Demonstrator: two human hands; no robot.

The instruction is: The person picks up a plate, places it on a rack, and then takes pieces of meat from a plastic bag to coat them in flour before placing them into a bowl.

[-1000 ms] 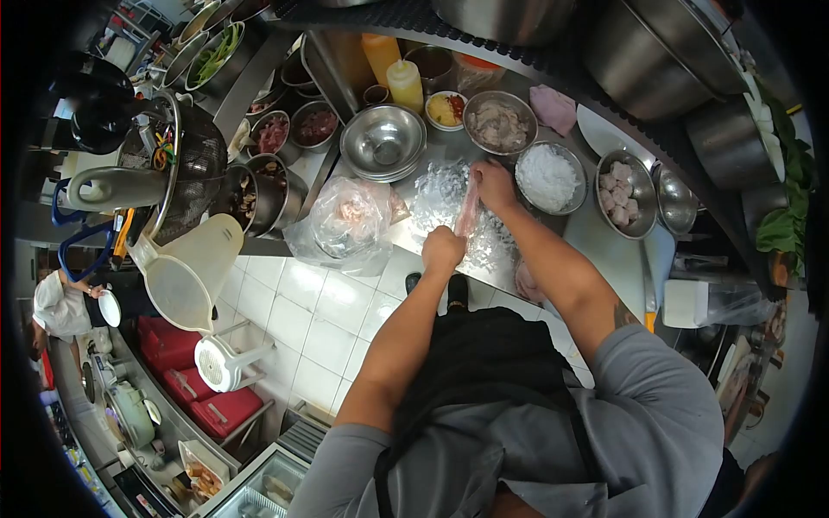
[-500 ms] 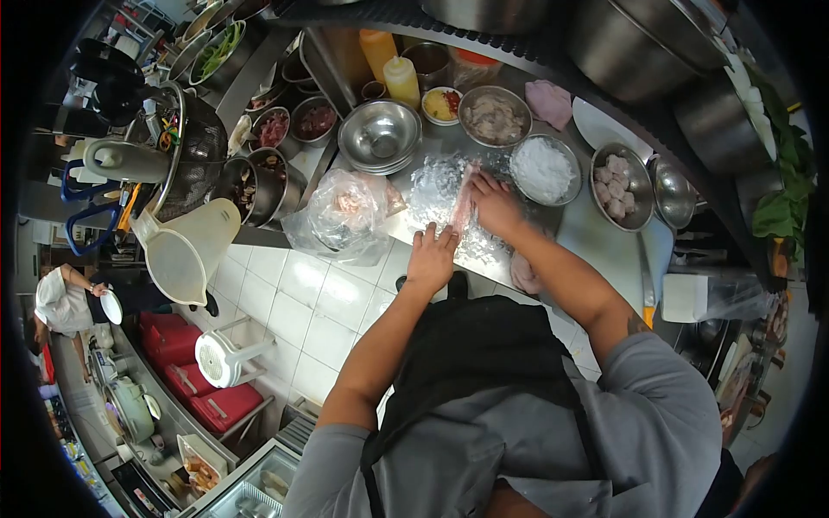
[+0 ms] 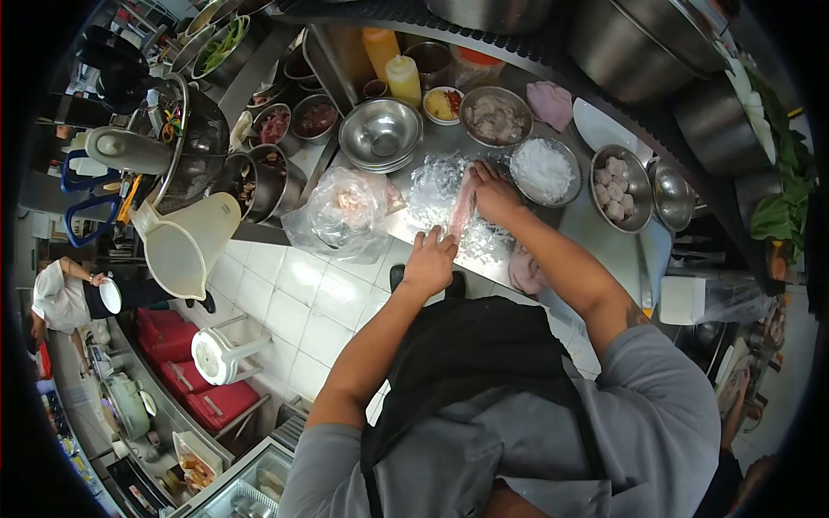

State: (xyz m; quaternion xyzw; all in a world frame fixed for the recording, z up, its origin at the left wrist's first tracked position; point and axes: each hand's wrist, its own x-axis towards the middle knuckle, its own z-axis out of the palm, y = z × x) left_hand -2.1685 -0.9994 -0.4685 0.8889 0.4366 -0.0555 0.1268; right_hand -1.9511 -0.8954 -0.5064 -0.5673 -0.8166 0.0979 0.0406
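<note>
- While the right hand [image 3: 499, 200] lies over the far end of a pale pink strip [image 3: 463, 212], fingers stretched out, the left hand [image 3: 430, 264] sits at its near end, fingers spread, fingertips touching or just beside it.
- The 2 hands are apart from each other; whether the right hand grips the strip I cannot tell, its palm being hidden.
- The strip, probably raw meat, lies on the desk [image 3: 439, 143] amid scattered white powder [image 3: 432, 192], just left of a steel bowl [image 3: 578, 184].
- By its look it should be light, soft and floppy, slippery where bare, drier where powdered.
- Its 2 ends seem the surest hold; broad finger pads suit it, since pinching could tear it.
</note>
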